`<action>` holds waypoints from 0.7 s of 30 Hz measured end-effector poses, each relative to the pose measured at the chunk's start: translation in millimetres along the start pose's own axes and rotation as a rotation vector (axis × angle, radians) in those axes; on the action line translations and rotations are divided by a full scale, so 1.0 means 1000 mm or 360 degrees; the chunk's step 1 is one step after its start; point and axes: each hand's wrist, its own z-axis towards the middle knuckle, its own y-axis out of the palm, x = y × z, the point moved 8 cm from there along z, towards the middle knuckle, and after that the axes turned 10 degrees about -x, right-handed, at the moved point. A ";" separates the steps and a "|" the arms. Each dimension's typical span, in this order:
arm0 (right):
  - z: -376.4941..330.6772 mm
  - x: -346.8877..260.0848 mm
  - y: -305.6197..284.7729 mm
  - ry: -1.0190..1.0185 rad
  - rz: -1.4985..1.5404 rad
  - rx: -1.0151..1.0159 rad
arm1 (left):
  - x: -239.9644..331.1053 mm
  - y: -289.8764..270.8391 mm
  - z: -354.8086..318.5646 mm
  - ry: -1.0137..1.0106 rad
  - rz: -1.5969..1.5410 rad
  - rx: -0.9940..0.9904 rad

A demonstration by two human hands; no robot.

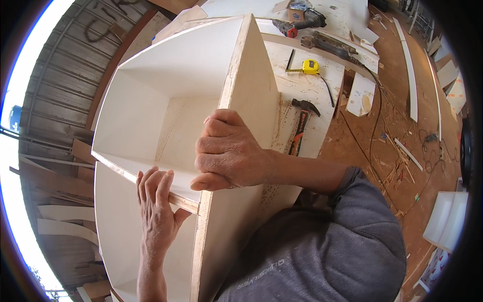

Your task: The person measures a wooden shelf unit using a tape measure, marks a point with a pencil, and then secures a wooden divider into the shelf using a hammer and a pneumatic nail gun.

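One open-fronted white cabinet [186, 55] is resting on a worktable [323, 111].
The left hand [158, 211] is gripping the divider [118, 168], fingers curling over, thumb underneath; the right hand [229, 153] is clasping the edge of the side panel [255, 75] with fingers closed. To the right, a hammer [300, 128] and yellow tape measure [311, 66] are lying on the worktable, a black-and-red power tool [302, 24] sitting farther back.
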 end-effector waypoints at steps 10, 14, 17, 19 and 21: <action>0.014 0.006 -0.003 0.0053 0.0120 -0.0269 | 0.021 -0.036 -0.009 -0.0569 -0.0206 -0.0293; 0.026 0.004 -0.004 -0.0008 0.0210 -0.0769 | 0.034 -0.041 -0.043 -0.1196 -0.0685 -0.0288; 0.033 -0.006 0.002 -0.0194 0.0241 -0.0994 | 0.055 -0.025 -0.060 -0.1545 -0.0784 -0.0666; 0.038 -0.011 0.006 -0.0353 0.0244 -0.1100 | 0.064 -0.018 -0.050 -0.1332 -0.0479 -0.0486; 0.037 -0.012 0.012 -0.0447 0.0282 -0.1282 | 0.064 -0.010 -0.037 -0.1388 -0.0402 -0.0480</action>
